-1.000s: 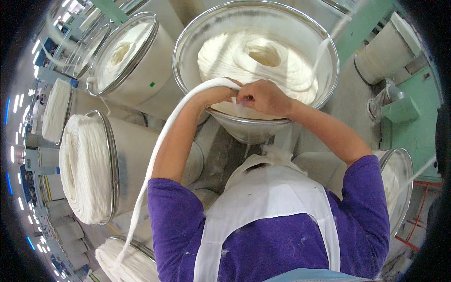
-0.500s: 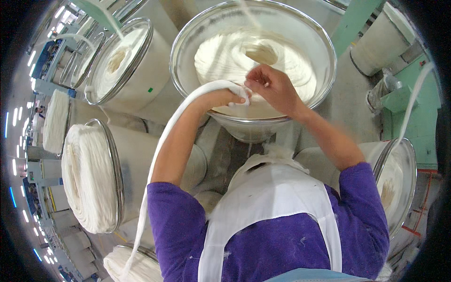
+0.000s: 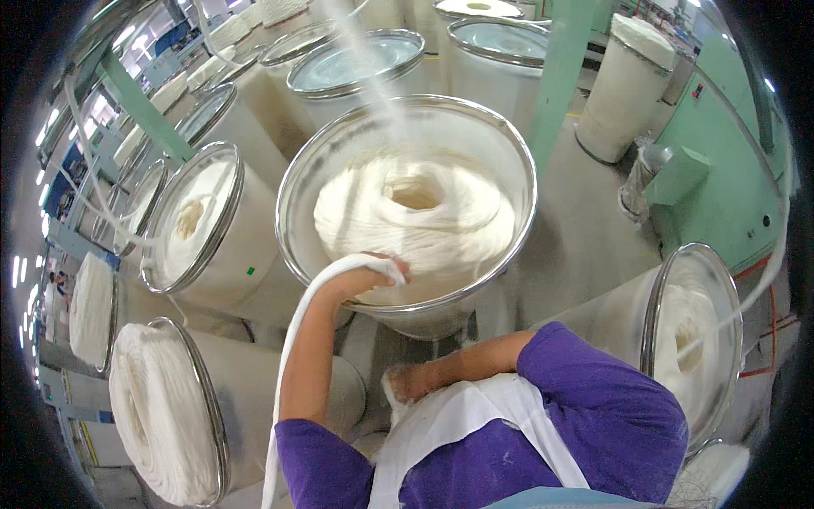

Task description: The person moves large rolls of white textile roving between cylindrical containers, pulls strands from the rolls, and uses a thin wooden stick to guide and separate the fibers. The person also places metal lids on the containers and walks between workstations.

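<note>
My left hand (image 3: 381,273) is closed around the end of a thick white cotton sliver (image 3: 292,365), just over the near rim of a large can (image 3: 407,316). From there the sliver drapes along my left forearm and hangs down past the purple sleeve. Inside the can lie coils of cream sliver (image 3: 356,199) with a hole in the middle. My right hand (image 3: 409,383) is down at the front of my white apron (image 3: 492,399), beside a bit of white fluff; its fingers are blurred and partly hidden.
A blurred strand (image 3: 373,76) runs from above toward the can. Coil-filled cans (image 3: 216,407) stand at left, another can (image 3: 653,339) at right. Behind are several more cans (image 3: 496,42), a green post (image 3: 560,93) and a green machine cabinet (image 3: 729,161).
My right hand has left the sliver end beside my left hand and dropped to the apron. My left hand keeps its hold. The view has tilted up, showing more cans behind.
</note>
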Demonstrator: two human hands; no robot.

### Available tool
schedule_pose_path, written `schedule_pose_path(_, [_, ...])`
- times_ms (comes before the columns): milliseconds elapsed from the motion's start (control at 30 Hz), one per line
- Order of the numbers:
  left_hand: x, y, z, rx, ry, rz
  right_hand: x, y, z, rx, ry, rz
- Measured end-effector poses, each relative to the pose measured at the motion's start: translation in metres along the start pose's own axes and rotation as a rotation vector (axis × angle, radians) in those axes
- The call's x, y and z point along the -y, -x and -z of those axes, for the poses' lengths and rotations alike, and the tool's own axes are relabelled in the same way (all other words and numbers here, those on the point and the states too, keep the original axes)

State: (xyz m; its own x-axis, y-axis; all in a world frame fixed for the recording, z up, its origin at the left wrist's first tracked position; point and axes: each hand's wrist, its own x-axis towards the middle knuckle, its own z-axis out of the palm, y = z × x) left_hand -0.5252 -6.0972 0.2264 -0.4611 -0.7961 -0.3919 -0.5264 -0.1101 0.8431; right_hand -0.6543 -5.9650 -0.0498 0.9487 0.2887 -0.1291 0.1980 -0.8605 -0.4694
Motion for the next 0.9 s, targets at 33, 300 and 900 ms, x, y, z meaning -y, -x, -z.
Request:
schedule_pose_path(33, [0.003,-0.001,0.0,0.024,0.035,0.011,-0.002,-0.002,-0.006,-0.027,0.067,0.018])
schedule_pose_path(300, [0.02,-0.006,0.003,0.041,0.019,-0.075,0.004,0.034,0.043,0.129,-0.494,-0.26])
schedule_pose_path(900, [0.022,-0.01,0.003,0.038,0.063,-0.053,0.121,0.294,0.126,-0.279,-0.672,-0.66])
